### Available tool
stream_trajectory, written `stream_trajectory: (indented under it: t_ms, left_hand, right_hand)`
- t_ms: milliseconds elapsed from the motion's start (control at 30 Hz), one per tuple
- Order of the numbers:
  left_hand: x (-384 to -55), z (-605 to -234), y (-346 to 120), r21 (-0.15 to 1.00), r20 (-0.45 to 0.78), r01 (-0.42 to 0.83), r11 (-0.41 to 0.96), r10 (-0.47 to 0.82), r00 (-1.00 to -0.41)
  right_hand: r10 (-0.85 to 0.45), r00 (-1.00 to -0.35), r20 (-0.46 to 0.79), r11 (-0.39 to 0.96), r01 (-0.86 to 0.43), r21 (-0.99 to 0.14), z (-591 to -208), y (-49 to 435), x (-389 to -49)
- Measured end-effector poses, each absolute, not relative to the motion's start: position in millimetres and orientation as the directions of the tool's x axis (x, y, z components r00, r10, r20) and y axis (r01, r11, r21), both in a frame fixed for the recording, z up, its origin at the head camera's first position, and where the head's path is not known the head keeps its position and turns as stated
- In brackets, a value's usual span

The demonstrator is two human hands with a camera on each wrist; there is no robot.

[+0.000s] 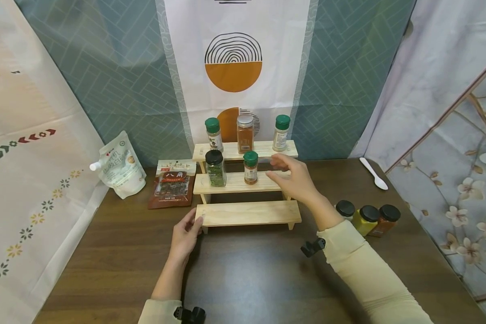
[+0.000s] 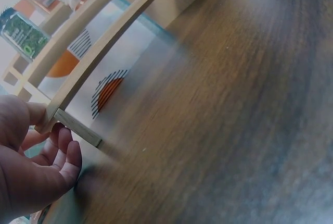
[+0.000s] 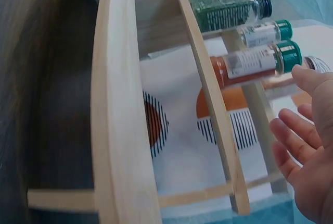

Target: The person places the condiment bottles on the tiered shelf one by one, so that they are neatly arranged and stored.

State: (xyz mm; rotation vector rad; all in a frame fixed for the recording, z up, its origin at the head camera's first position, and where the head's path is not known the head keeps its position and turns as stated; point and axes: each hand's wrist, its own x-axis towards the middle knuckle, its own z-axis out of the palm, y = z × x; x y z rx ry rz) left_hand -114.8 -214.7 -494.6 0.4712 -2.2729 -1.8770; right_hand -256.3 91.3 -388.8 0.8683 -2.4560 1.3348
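Observation:
A wooden three-step rack (image 1: 249,213) stands on the table. My left hand (image 1: 185,235) holds the left end of its lowest step, with the thumb at the corner and fingers curled by the leg (image 2: 78,127). Over the right end of the middle step is my right hand (image 1: 293,177), its fingers apart and nothing between them. To its left on that step stands a green-capped spice jar (image 1: 250,167), then a black-capped jar of green herbs (image 1: 215,168). The top step bears a green-capped jar (image 1: 213,134), a silver-capped shaker (image 1: 245,133) and another green-capped jar (image 1: 281,132).
A white spouted pouch (image 1: 121,166) and a brown-red spice packet (image 1: 173,184) lie left of the rack. On the right, black-lidded jars (image 1: 366,219) sit near my right forearm, with a white spoon (image 1: 373,173) behind them. A patterned cloth (image 1: 137,81) hangs behind.

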Motion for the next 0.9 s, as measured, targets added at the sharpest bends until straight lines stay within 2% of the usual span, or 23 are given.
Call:
stream_trajectory:
  t_ms: [633,900]
  left_hand:
    - [-113.5,-492.9,-215.0,0.978,-0.078,-0.137,0.157,-0.332,-0.94]
    - [-114.7,-494.5,-215.1,0.976,-0.081,-0.145,0.163,-0.347,-0.934]
  right_hand:
    - [-0.388,-0.766,0.513,0.513,-0.642,-0.571,-397.6,159.7,-240.3]
    - [-0.372,-0.777,0.507,0.561,-0.624,-0.544,-400.0,189.2,-235.1]
